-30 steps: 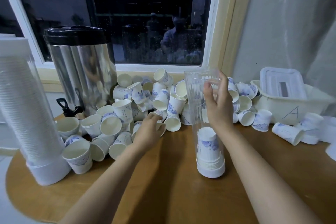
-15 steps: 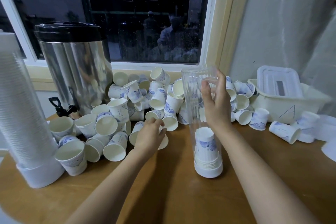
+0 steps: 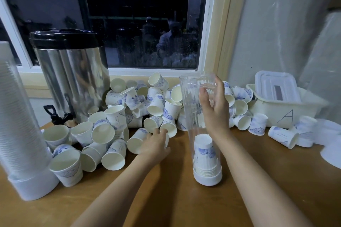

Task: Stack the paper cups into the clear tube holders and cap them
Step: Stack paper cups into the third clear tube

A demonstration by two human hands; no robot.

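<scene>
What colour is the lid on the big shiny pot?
The lid is black, clearest in the head view.

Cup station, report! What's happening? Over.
Left hand grips a white paper cup by the pile. Right hand steadies the tall clear plastic tube, partly stacked. Top open, nothing blocking.

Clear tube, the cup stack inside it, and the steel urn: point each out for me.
clear tube (image 3: 190,112), head view, bare upper wall.
cup stack (image 3: 204,150), head view, top cup's printed side.
steel urn (image 3: 73,83), head view, shiny body.
</scene>
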